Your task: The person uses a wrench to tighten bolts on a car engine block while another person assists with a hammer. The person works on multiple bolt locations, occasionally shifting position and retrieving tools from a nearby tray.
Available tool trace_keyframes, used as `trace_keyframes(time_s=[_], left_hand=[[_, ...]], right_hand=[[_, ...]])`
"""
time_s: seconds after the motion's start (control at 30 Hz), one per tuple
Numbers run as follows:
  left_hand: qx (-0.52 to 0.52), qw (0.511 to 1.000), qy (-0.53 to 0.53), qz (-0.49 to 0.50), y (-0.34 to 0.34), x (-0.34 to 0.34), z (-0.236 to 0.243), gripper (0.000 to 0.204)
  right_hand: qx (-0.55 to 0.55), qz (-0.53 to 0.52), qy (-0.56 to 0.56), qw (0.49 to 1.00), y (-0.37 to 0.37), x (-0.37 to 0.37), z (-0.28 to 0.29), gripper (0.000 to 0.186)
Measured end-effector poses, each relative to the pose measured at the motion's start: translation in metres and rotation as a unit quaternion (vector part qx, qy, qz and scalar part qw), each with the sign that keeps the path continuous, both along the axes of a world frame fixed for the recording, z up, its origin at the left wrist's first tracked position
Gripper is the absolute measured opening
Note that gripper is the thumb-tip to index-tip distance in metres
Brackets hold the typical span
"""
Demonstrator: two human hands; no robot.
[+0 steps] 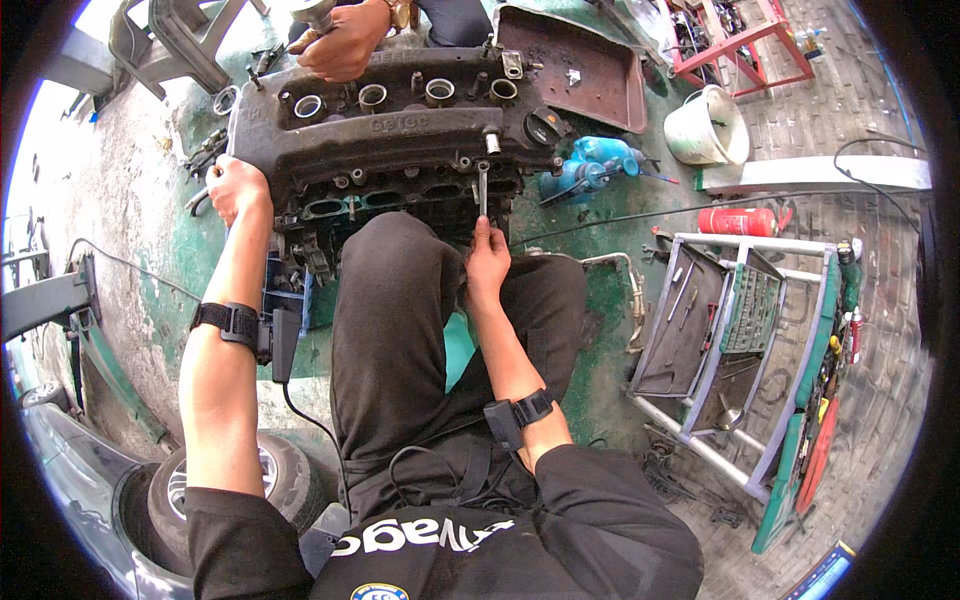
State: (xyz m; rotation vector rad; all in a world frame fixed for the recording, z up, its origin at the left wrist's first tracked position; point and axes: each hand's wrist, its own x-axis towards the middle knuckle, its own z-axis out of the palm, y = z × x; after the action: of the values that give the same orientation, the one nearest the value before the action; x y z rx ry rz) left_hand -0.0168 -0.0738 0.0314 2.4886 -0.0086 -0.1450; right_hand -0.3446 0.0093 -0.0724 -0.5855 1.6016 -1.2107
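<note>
Head view shows a grimy engine block [400,140] lying on the green floor [600,300] before the person's knees. The right hand [487,262] has its fingers clamped round a wrench [482,190] standing upright against the block's near face. The left hand [237,186] grips the block's left end, fingers curled shut. Another person's hand [345,45] rests on the far edge. A tool cart [750,340] stands to the right, well apart.

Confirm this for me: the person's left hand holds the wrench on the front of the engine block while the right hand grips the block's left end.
Not right: the hands are swapped. In the head view, the right hand holds the wrench on the front of the engine block, while the left hand grips the block's left end.
</note>
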Motion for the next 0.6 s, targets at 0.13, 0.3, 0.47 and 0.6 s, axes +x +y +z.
trace_keyframes(time_s=[0.13, 0.3, 0.47, 0.6], left_hand=[[-0.006, 1.0, -0.004, -0.002, 0.0002, -0.0017, 0.0019, 0.054], [-0.007, 1.0, -0.007, 0.002, 0.0005, -0.0004, -0.0004, 0.054], [0.007, 1.0, -0.005, 0.001, -0.001, 0.0033, -0.0039, 0.051], [0.009, 1.0, 0.003, -0.003, -0.0004, 0.0034, -0.0034, 0.051]], right_hand=[[0.007, 0.013, -0.013, 1.0, -0.0011, -0.0013, -0.0013, 0.034], [0.003, 0.027, 0.009, 1.0, 0.0023, -0.0052, 0.0039, 0.034], [-0.001, 0.027, 0.032, 0.999, 0.002, -0.0064, 0.0044, 0.035], [0.031, 0.033, 0.035, 0.998, 0.0049, -0.009, 0.0059, 0.042]])
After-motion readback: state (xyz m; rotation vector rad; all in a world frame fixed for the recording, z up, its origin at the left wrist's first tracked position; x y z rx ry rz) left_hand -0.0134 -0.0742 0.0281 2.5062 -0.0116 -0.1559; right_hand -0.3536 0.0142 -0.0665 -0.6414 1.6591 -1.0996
